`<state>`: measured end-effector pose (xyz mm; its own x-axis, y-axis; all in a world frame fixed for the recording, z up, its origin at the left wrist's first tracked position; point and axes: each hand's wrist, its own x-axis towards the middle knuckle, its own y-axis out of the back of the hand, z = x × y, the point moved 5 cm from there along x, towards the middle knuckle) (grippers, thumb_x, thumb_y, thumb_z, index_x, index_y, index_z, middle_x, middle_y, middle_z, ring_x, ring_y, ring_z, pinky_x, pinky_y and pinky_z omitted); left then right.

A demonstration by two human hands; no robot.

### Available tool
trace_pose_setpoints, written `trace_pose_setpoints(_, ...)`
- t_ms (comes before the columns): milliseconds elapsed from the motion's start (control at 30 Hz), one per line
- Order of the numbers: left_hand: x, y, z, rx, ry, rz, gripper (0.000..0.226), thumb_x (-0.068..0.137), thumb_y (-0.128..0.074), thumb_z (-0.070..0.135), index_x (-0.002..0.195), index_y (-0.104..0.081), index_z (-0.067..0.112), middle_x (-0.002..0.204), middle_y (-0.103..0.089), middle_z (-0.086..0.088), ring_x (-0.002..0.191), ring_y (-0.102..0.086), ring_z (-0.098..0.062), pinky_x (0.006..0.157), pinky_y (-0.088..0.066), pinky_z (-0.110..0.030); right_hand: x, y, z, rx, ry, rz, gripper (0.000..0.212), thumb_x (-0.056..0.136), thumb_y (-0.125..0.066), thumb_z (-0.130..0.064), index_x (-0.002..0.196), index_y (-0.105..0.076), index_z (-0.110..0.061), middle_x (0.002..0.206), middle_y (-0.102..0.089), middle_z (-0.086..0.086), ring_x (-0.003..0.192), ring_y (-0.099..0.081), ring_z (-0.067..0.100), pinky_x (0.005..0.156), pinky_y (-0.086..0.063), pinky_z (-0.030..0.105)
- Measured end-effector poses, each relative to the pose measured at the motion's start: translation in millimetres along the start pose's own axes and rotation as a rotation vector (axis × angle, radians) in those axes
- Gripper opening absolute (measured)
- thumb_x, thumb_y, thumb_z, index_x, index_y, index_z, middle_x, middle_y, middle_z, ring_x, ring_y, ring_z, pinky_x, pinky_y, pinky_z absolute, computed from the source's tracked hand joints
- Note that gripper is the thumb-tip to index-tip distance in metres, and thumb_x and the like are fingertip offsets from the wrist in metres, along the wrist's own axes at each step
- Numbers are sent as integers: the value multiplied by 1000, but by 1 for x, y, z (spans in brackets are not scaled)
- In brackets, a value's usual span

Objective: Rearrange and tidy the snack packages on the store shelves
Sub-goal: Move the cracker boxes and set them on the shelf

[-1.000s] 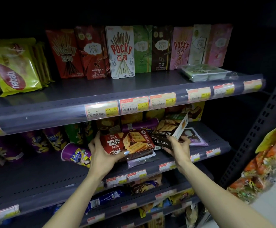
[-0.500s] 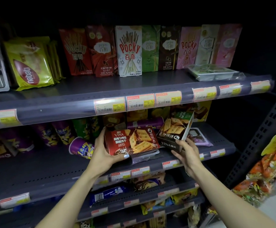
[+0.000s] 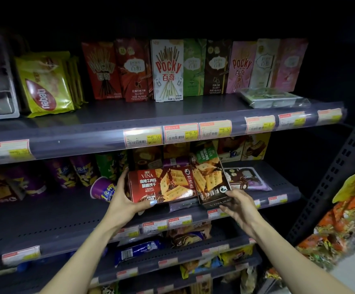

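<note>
Two VINA boxes occupy our hands mid-shelf: left hand [image 3: 127,205] grips the red VINA box [image 3: 161,184], right hand [image 3: 239,206] pinches the green VINA box [image 3: 211,177] at its 3 o'clock; we judge tidying unfinished, a purple cup [image 3: 102,188] lying tipped at 9 o'clock.

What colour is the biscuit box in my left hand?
Dark red, with yellow crackers pictured: red VINA box, head view.

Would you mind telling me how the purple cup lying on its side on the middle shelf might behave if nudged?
The purple cup lies on its side, so it would probably roll, likely curving since it looks tapered. It seems a light snack cup, easily pushed. The left hand beside it could block it.
</note>
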<state>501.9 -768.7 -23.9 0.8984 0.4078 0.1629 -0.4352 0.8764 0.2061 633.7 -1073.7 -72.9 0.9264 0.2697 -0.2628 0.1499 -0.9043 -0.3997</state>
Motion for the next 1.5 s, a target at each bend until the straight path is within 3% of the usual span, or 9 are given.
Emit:
trace_pose_setpoints(200,-17,13,-1,-82,53,11,123,50,-89,19,148,-16,37,128,-53,-1,110,-60,-14,72,-52,-13,-11,-3,1,-34,-10,-22,3,88,-58,-11,86,-57,-8,77,-70,7,66,-65,15,57,-57,25)
trace_pose_setpoints(367,-36,31,2,-107,69,20,124,47,-91,21,148,-21,38,126,-54,3,106,-62,-11,88,-52,-29,-17,-16,-1,-48,-18,-70,6,89,-56,-17,90,-56,-11,92,-68,12,81,-64,21,64,-56,27)
trace_pose_setpoints(633,-70,75,-7,-176,155,-3,101,51,-90,15,130,-39,51,123,-56,4,101,-66,-15,71,-58,-27,-22,-50,8,-55,-33,-117,19,92,-52,-26,103,-56,-12,99,-64,12,86,-57,21,71,-47,30)
trace_pose_setpoints(767,-88,103,-17,-222,212,-36,98,50,-95,12,125,-46,52,125,-59,-2,103,-67,-21,74,-58,-36,-24,-80,14,-72,-60,-172,24,91,-52,-29,107,-56,-12,98,-66,12,88,-59,22,74,-47,32)
trace_pose_setpoints(867,-101,129,-23,-225,256,-92,100,49,-95,12,128,-46,50,128,-58,-6,106,-66,-27,79,-58,-43,-27,-108,23,-99,-81,-222,28,93,-49,-30,111,-56,-10,100,-67,14,92,-59,25,84,-46,38)
trace_pose_setpoints(1000,-118,168,-26,-227,300,-169,100,52,-94,11,129,-45,52,128,-58,-1,108,-65,-27,80,-57,-43,-39,-154,41,-151,-87,-283,30,94,-47,-30,110,-59,-8,98,-69,14,84,-64,25,74,-54,38)
trace_pose_setpoints(1167,-144,229,-28,-286,315,-204,90,58,-91,6,128,-51,45,125,-63,-3,111,-64,-32,81,-56,-45,-64,-223,82,-210,-145,-372,43,92,-49,-38,119,-63,-7,114,-68,19,103,-63,36,101,-43,56)
trace_pose_setpoints(1433,-178,333,-46,-316,334,-133,84,63,-84,6,130,-48,42,123,-64,-7,105,-65,-30,79,-54,-41,-116,-343,150,-214,-203,-477,58,73,-61,-52,114,-67,-11,113,-69,18,101,-65,34,84,-54,45)
trace_pose_setpoints(1500,-186,357,-52,-338,350,-92,83,60,-85,10,128,-51,42,123,-64,-11,103,-62,-33,85,-51,-46,-126,-364,166,-173,-257,-529,59,73,-62,-55,114,-68,-13,119,-67,19,110,-62,38,89,-52,50)
